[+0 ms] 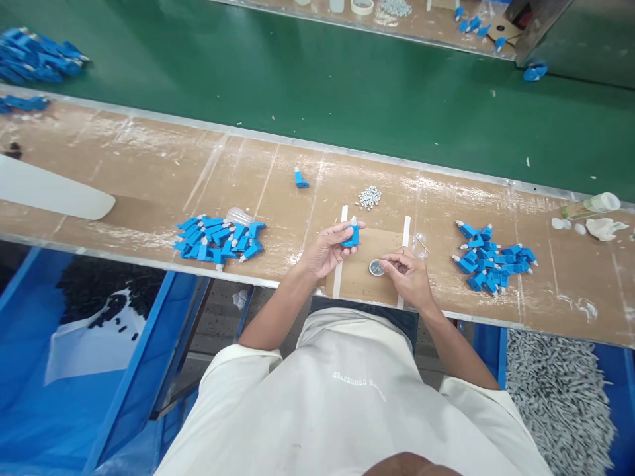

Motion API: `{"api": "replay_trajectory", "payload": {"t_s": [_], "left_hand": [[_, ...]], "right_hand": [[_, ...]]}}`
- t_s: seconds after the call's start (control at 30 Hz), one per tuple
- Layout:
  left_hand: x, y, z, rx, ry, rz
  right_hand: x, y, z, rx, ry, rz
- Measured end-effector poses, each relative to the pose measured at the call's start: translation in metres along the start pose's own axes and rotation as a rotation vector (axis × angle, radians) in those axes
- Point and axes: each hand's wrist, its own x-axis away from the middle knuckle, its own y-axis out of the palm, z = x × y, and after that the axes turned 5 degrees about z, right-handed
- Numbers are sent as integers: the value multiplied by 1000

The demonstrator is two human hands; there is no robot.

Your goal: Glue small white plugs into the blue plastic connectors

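Far upper left of the frame: a heap of blue plastic parts (40,56) on the green conveyor belt (317,99). Below it, at the left edge, a flat white sheet (49,192) lying on the brown workbench (149,172). Lower left, under the bench edge: a blue bin (59,410) lined with plastic. Left of centre on the bench: a pile of blue connector pieces (218,239), with a small clear cap (240,215) touching its upper side. Further right, alone near the belt edge: a single blue connector (300,178). Just right of that, a small cluster of tiny white beads (370,196). At centre, the left hand (327,250), fingers closed around a blue connector piece (351,235) with a white tip, held just above the bench. Beside it, a small round metal dish (376,267) on the bench, between two white tape strips. Touching the dish's right side, the right hand (407,274), fingers curled and pinched together; whether anything sits in the pinch cannot be told. Right of centre: a second pile of blue connectors (491,263). Far right: a small bottle lying on its side (592,205). Lower right: a bin of grey-white small parts (560,396).
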Motion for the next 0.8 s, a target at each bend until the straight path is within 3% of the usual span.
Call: {"api": "replay_trajectory", "payload": {"t_s": [0.27,0.43,0.63,0.8], "left_hand": [[3,-6,-9,-41,47,-19],[6,-1,-19,-27,-13,-51],[10,9,-30,14,-87,-101],[12,16,-34,27,-113,-191]], "right_hand": [[7,-8,-17,148,-240,22],[5,-19,-27,110,-179,91],[2,-28,-37,-132,10,181],[5,-30,-57,-237,-38,237]]}}
